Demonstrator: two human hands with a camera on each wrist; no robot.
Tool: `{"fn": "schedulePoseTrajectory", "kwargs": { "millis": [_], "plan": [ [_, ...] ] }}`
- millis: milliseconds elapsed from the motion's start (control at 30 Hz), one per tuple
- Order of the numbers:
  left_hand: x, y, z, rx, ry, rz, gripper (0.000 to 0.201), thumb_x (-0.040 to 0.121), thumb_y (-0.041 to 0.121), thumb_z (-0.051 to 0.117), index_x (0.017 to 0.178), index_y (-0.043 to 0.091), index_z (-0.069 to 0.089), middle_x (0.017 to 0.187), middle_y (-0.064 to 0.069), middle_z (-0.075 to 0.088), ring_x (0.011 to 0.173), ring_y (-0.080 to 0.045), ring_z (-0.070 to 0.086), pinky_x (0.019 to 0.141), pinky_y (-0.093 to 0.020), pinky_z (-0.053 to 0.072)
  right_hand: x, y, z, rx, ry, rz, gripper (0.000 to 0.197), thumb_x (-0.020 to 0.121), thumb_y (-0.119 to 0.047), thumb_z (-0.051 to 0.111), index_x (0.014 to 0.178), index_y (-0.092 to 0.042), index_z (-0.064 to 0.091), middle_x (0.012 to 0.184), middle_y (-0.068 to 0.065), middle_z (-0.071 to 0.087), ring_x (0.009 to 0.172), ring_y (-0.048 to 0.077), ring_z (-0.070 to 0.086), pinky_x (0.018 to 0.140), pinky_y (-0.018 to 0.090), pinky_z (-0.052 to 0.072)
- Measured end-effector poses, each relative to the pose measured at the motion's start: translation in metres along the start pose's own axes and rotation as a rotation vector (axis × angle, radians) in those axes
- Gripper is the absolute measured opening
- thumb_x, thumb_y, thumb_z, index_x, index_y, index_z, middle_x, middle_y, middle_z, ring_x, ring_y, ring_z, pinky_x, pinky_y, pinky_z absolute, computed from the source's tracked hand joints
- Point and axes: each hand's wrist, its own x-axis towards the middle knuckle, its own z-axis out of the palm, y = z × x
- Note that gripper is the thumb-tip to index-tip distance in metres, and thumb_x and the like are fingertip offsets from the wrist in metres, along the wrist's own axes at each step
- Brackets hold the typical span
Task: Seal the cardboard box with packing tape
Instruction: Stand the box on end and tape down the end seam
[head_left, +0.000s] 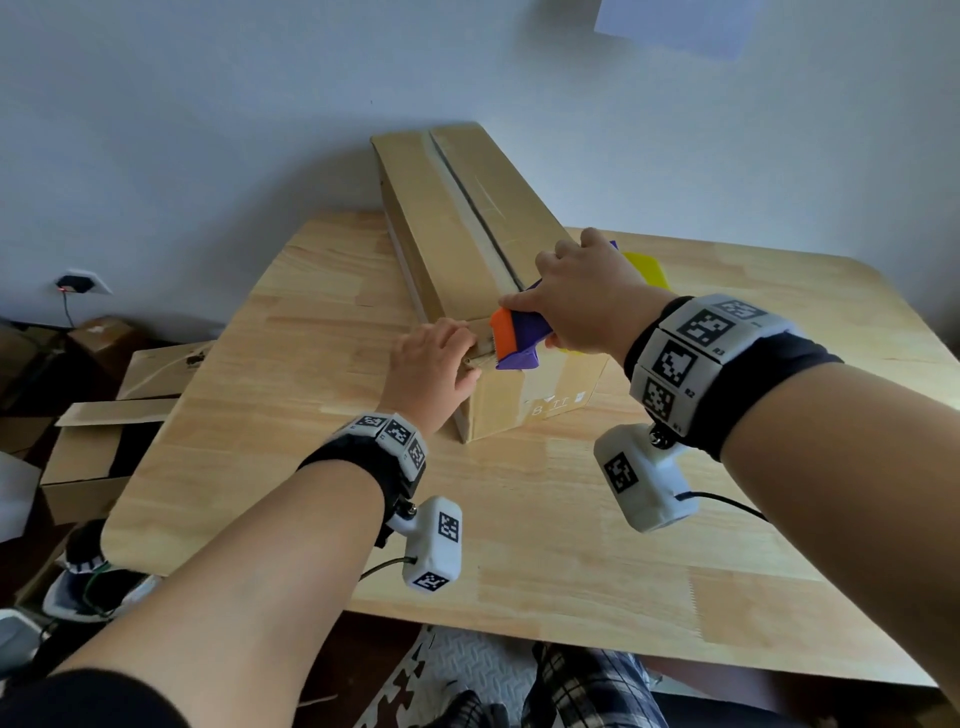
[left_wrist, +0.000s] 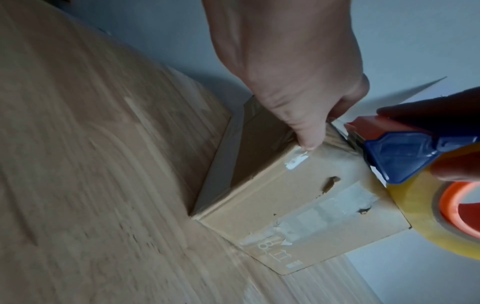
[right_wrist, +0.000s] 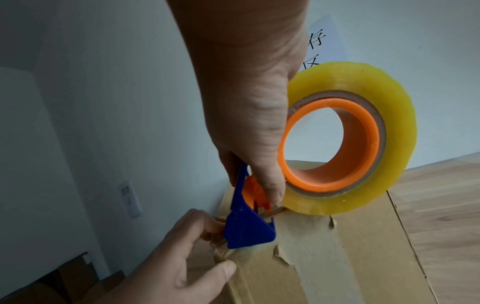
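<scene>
**A:** Head view first. What's on the bench?

**B:** A pale wooden plank top carrying a long, narrow cardboard box, running from the middle toward 12 o'clock. Its top flaps meet along a dark seam. At the near end the right hand is wrapped over a tape dispenser of purple and orange plastic. The left hand, at 9 o'clock of the dispenser, has its fingers curled on the box's near top edge, pinching the tape end.

**A:** And off the bench?

**B:** Open cardboard boxes on the floor at 8 o'clock; I can't tell what is in them.

**A:** Left wrist view?

**B:** The thumb presses the box's upper corner. The end panel is matte brown, with torn patches and scraps of old clear tape. The dispenser's blue shell and a yellowish tape roll sit at 3 o'clock.

**A:** Right wrist view?

**B:** The roll is glossy, translucent yellow on an orange hub, resting on the box top. The right hand clamps the dispenser's blue frame; the left pinches crinkled tape at its mouth, where the cardboard's surface is ripped.
</scene>
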Motion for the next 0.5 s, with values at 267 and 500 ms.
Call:
{"fn": "schedulePoseTrajectory", "kwargs": {
  "millis": [267,500],
  "plan": [
    [0.01,-0.002,-0.009,0.194,-0.206,0.034,0.065,0.08,0.047,0.063,0.139,0.03,0.041,0.128,-0.003,0.048,0.119,-0.028,0.042,0.095,-0.043,0.025,-0.001,-0.001,0.0,-0.01,0.019,0.008,0.051,0.089,-0.048,0.054,0.137,-0.041,0.038,0.116,0.007,0.057,0.106,0.027,0.053,0.087,0.039,0.037],
    [0.004,-0.001,-0.008,0.205,-0.171,0.189,0.045,0.09,0.029,0.039,0.126,0.011,0.058,0.127,-0.006,0.061,0.119,-0.027,0.056,0.099,-0.042,0.043,-0.001,0.0,0.003,-0.023,0.044,0.001,0.05,0.091,-0.048,0.052,0.137,-0.04,0.038,0.116,0.007,0.057,0.107,0.028,0.053,0.087,0.04,0.038]
  ]
}}
